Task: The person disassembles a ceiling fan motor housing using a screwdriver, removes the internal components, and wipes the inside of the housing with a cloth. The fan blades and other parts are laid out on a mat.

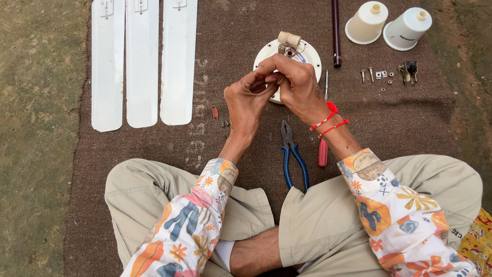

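Observation:
I sit cross-legged on a brown mat [389,118]. My left hand [246,102] and my right hand [294,82] meet above a round white fan motor [307,54] with a cream capacitor [289,38] and wires on top. Both hands pinch something small between their fingertips; what it is stays hidden by the fingers. Red threads circle my right wrist.
Three white fan blades [141,61] lie at the left. Blue-handled pliers [292,154] and a red-handled screwdriver [323,151] lie near my knees. A dark rod [335,31], two white canopy cups [388,23], and bolts and small parts [384,74] sit at the upper right.

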